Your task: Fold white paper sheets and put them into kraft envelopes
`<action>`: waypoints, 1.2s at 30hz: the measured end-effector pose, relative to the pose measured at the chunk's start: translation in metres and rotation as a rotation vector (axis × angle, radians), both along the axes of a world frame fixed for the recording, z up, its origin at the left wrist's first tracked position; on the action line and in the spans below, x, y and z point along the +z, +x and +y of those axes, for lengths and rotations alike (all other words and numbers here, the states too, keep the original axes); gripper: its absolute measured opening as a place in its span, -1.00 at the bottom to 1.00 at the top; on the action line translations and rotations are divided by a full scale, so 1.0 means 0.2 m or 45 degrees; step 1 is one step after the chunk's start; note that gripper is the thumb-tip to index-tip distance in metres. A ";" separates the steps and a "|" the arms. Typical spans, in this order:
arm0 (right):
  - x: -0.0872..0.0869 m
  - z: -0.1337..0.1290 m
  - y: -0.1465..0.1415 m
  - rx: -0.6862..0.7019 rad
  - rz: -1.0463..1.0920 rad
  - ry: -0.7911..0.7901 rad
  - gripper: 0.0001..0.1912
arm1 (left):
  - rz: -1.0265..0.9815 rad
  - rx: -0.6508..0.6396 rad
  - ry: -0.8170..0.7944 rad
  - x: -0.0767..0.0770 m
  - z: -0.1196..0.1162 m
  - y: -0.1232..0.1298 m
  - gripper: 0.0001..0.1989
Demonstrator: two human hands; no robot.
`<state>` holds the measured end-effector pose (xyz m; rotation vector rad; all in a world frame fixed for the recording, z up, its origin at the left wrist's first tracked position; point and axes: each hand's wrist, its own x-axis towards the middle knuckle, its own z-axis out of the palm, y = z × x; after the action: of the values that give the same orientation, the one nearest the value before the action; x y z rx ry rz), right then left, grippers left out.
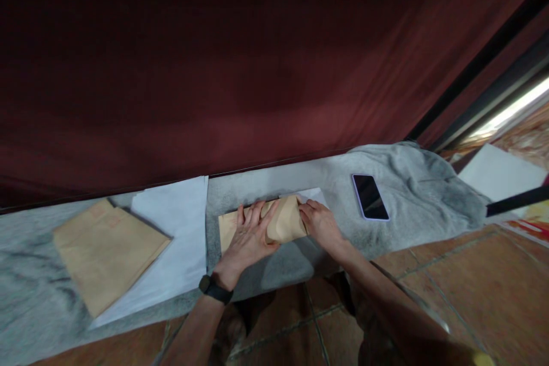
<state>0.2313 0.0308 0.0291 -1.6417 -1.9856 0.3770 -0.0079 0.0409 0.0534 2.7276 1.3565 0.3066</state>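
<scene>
A brown paper envelope (286, 222) lies in front of me on a grey cloth, its right part bulging upward. My left hand (253, 237) rests on its left part, fingers spread and pressing down. At the envelope's right end, my right hand (319, 223) has its fingers closed on the edge; the fingertips are partly hidden. White paper (316, 194) shows behind and beside my right hand, partly covered by it and the envelope. Whether that paper is inside or under the envelope, I cannot tell.
Brown envelopes (107, 251) overlap a stack of white paper (184, 234) at the left. A phone with a purple edge (371, 197) lies to the right on the grey cloth (412, 194). Dark red fabric (257, 97) rises behind; tiled floor (463, 274) lies below.
</scene>
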 end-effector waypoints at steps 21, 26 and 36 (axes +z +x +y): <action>0.08 0.02 0.06 0.093 1.355 -0.778 -0.58 | 0.011 -0.001 -0.062 -0.01 0.00 -0.04 0.14; 0.11 0.01 0.08 0.080 1.274 -0.691 -0.62 | -0.002 -0.015 -0.216 -0.02 0.00 -0.06 0.20; 0.08 0.00 0.08 0.049 0.691 -0.440 -0.54 | -0.022 0.081 -0.066 -0.01 0.04 -0.08 0.13</action>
<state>0.2466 0.0305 0.0448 -1.4833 -1.5971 1.1032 -0.0235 0.0497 0.0523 2.6377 1.4284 0.2942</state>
